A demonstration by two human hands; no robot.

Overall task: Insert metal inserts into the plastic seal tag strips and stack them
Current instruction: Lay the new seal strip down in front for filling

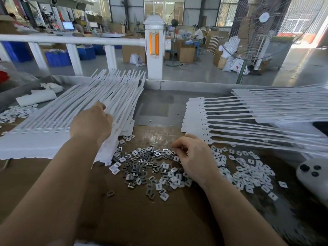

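Small shiny metal inserts [142,162] are pinched at by the right hand [193,160]; one may slip. The left hand [91,121] clamps white plastic strips [99,103], which may slide.

Head view: one wide-angle camera, worn on the head, facing forward and down. Close over the table [134,219]; workshop floor [204,71] distant beyond.

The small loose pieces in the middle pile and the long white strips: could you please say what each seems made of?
Small grey pieces in the pile: apparently metal, glinting silver; some look white, perhaps plastic. Long white strips at left: seemingly matte plastic, thin and bending.
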